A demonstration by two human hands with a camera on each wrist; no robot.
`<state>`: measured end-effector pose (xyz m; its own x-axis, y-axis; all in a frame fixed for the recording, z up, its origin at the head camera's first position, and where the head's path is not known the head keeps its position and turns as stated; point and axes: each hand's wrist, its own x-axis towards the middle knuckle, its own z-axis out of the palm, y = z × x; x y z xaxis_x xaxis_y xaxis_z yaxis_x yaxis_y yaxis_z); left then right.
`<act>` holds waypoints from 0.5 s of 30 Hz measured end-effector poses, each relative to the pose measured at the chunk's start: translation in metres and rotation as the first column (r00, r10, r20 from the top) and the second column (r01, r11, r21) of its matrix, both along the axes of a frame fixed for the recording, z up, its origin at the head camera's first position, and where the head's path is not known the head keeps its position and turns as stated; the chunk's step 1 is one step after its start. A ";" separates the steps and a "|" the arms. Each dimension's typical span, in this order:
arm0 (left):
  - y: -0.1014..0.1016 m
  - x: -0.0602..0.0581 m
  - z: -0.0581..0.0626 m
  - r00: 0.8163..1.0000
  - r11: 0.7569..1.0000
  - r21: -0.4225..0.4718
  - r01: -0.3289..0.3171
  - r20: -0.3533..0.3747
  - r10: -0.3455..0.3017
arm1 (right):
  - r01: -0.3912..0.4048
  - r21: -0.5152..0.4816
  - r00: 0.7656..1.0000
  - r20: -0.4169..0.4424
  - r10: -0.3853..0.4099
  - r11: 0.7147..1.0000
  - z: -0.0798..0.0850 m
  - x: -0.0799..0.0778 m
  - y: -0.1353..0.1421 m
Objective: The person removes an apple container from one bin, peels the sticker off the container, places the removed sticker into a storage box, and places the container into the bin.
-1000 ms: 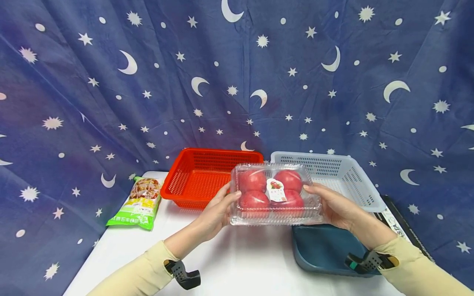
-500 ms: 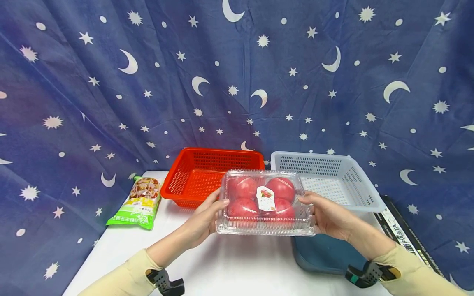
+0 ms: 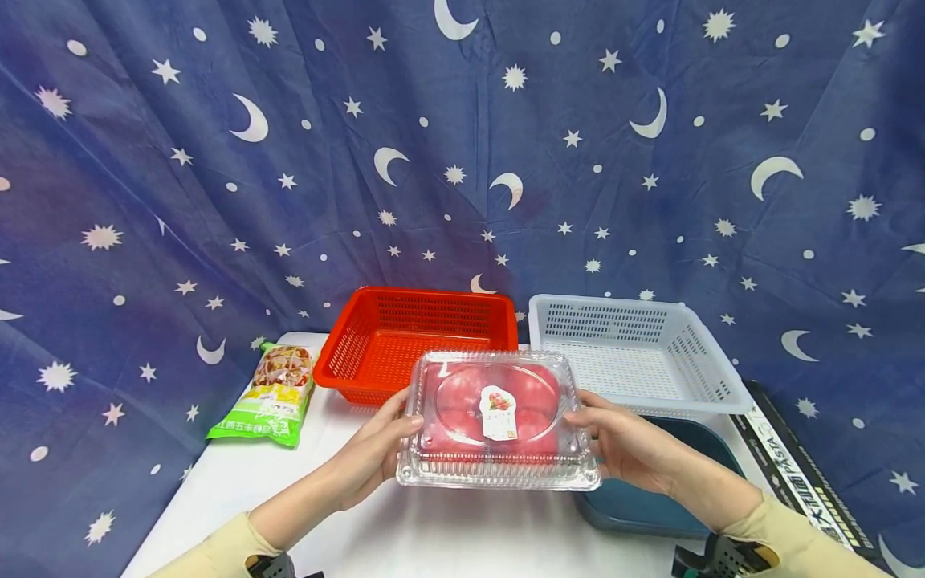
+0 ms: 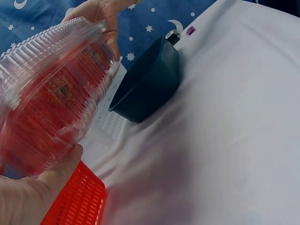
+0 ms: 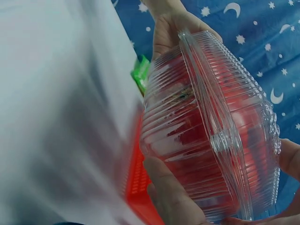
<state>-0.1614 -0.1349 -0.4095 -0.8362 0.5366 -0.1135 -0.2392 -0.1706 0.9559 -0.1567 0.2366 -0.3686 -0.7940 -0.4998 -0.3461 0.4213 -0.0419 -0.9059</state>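
On the left, a green bag is laid on the table, just beside a red basket. By the left hand one side of a clear box with red fruits is gripped; by the right hand the other side is gripped. The box is held above the table. Further right, a white basket, a dark blue tub and a black-and-white pack are seen.

Red basket and pale basket side by side, back of white tabletop. Green-yellow bag far left. Teal bin, PASTA-lettered packaging right. Starry blue curtain behind.
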 end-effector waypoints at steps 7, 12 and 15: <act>-0.014 0.011 -0.006 0.999 0.999 0.009 0.046 0.024 -0.046 | -0.026 0.003 0.999 0.026 0.026 1.000 -0.006 0.007 -0.010; -0.021 0.017 -0.014 0.997 0.997 0.018 0.069 0.037 -0.070 | -0.041 0.002 0.998 0.047 0.041 0.999 -0.013 0.009 -0.014; -0.024 0.020 -0.019 0.996 0.997 0.017 0.079 0.041 -0.080 | -0.047 -0.007 0.997 0.067 0.047 0.999 -0.018 0.010 -0.015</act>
